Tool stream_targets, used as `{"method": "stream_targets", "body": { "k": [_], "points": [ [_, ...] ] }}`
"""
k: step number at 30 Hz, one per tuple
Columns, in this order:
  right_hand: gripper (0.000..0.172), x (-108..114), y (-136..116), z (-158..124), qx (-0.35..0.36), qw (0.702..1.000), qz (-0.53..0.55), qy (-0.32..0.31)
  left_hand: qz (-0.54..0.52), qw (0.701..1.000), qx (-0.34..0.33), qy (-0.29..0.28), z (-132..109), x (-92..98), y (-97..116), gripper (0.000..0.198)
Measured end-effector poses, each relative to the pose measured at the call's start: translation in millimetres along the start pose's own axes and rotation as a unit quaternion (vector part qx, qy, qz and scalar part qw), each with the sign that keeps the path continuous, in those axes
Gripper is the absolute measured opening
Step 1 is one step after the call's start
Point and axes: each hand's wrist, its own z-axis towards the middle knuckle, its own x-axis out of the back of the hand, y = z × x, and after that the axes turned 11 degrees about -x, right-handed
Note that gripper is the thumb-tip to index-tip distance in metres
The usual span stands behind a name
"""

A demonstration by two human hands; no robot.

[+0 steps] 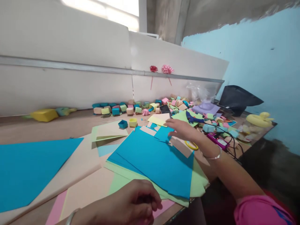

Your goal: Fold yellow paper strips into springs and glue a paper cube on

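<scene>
My left hand [138, 203] is in the near foreground, with its fingers loosely curled in and nothing showing between them. It is at the front edge of a stack of coloured paper, close to a pink sheet [164, 207]. My right hand [182, 128] is stretched out flat over the far right of the stack, above a small blue paper piece [161, 133]; I cannot tell if the fingertips touch it. Large blue sheets [152, 159] lie on top of light green sheets [199, 178]. Scissors with a yellow handle [191, 146] lie just under my right wrist.
Several small paper boxes [115, 111] line the wall, heaped toward the right. A blue glue gun [194, 118], a magenta power strip [217, 141] with black cables and a yellow-lidded jar [255, 125] stand right. A large blue sheet [30, 172] covers the left.
</scene>
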Motion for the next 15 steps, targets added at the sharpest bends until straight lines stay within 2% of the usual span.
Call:
{"method": "stream_targets", "body": {
  "k": [2, 4, 9, 11, 15],
  "points": [
    [0.040, -1.8, 16.2, 22.4, -0.050, 0.998, 0.013, 0.037, 0.050, 0.999, 0.020, 0.006, -2.5, -1.4, 7.7, 0.035],
    [0.036, -16.7, 27.2, 36.3, -0.091, 0.993, 0.038, 0.062, 0.094, 0.995, 0.038, 0.016, -5.5, -2.0, 15.6, 0.031],
    [0.041, -57.8, 41.4, 44.2, -0.152, 0.977, 0.132, 0.073, 0.132, 0.989, 0.064, 0.005, -8.7, 1.3, 22.8, 0.024],
    [0.035, -60.7, 49.0, 45.4, -0.170, 0.966, 0.178, 0.080, 0.159, 0.986, 0.055, 0.001, -7.6, 3.1, 20.7, 0.024],
    [0.015, -51.1, 70.2, 49.4, -0.189, 0.931, 0.299, 0.085, 0.157, 0.986, 0.056, -0.010, -5.1, 5.7, 17.2, 0.026]
  ]
}}
